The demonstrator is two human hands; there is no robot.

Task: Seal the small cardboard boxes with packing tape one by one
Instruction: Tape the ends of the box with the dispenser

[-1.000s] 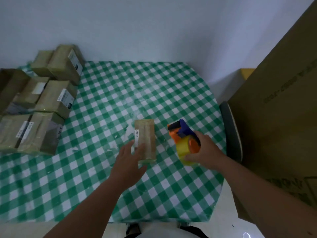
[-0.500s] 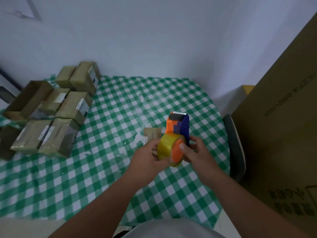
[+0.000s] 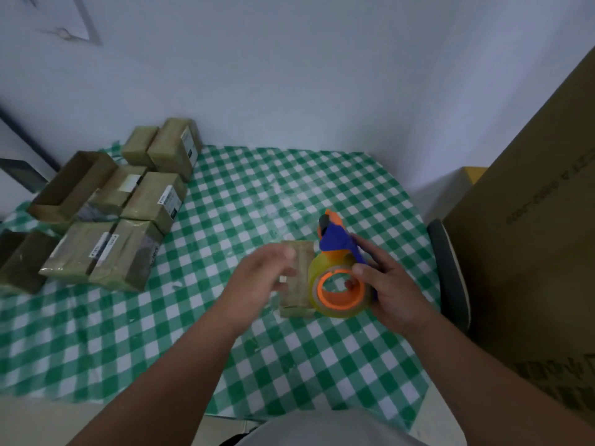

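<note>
The small cardboard box (image 3: pixel 297 278) lies mid-table on the checked cloth (image 3: pixel 244 204), bare cloth around it; stacked boxes (image 3: pixel 128 214) crowd the left edge. Right hand (image 3: pixel 391 289) grips the tape dispenser (image 3: pixel 338 272). Left hand (image 3: pixel 262 278) is blurred over the box; grip unclear.

Green-checked tablecloth (image 3: pixel 225 333), big cardboard carton (image 3: pixel 531 252) – right, dark chair (image 3: pixel 450 272)

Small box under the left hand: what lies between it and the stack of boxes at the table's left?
Only bare checked tablecloth separates the small box from the stack, per the head view.
</note>
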